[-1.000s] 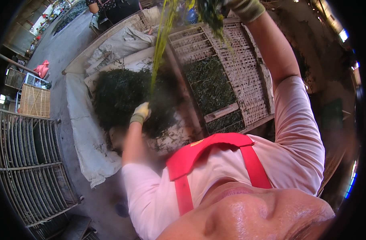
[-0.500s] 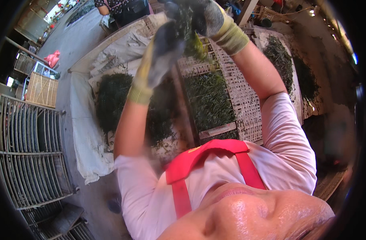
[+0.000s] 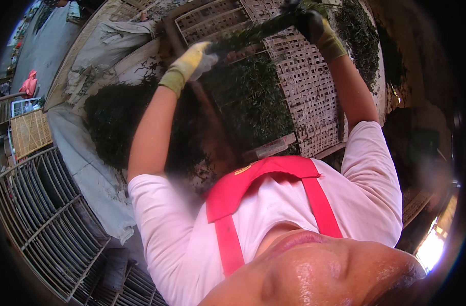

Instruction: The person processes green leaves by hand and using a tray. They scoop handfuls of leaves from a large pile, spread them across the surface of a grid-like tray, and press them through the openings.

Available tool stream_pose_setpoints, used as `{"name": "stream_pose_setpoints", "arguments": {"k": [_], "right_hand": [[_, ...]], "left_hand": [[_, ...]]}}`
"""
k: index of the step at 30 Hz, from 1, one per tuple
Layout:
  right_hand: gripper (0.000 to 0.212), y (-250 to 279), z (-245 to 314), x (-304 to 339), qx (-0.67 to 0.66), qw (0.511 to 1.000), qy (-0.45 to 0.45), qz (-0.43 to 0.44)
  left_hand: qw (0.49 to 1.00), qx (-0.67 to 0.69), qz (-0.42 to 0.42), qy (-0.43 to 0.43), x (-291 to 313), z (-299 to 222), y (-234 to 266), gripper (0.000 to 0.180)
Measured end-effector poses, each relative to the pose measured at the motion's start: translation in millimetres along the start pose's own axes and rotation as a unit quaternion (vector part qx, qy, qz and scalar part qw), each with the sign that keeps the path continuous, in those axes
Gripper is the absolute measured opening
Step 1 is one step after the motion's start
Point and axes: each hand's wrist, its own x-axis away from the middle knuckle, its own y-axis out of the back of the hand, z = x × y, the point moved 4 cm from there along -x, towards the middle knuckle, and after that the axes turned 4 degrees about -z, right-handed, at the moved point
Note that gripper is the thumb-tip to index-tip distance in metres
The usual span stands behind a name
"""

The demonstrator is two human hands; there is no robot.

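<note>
My left hand (image 3: 196,62), in a yellow glove with a grey palm, is at the left end of a long, dark green leafy bunch (image 3: 253,33). Its fingers look closed on that end, though motion smears them. At the bunch's right end, my right hand (image 3: 314,29), in a matching glove with darkened fingers, grips the leaves. The bunch stretches between both hands above a woven bamboo tray (image 3: 307,86). More cut leaves (image 3: 256,97) lie below in a framed section. A wider dark heap of leaves (image 3: 121,122) spreads under my left forearm.
Pale cloth sheeting (image 3: 85,153) hangs over the left side of the work surface. A slatted metal rack (image 3: 49,219) stands at the lower left. At the upper right lies another leaf pile (image 3: 356,46). A short wooden bar (image 3: 271,147) sits close to my red apron (image 3: 263,176).
My hands were close together at the top around a hanging leafy bunch. They have moved apart, left hand lower and right hand to the right, with the leaves drawn out between them. My view has shifted.
</note>
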Motion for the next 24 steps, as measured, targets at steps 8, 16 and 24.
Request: {"name": "stream_pose_setpoints", "arguments": {"k": [8,16,24], "right_hand": [[0.03,-59,50,9,-0.011,0.988,-0.146,0.058],[0.045,-127,105,-13,0.037,0.989,0.006,0.142],[0.049,-88,27,-9,-0.258,0.923,-0.197,0.207]], "left_hand": [[0.99,-0.09,-0.08,0.08,-73,116,39,0.008],[0.932,-0.339,-0.073,0.106,2,130,121,0.019],[0.69,-0.688,-0.153,-0.166,-16,86,-10,0.076]]}}
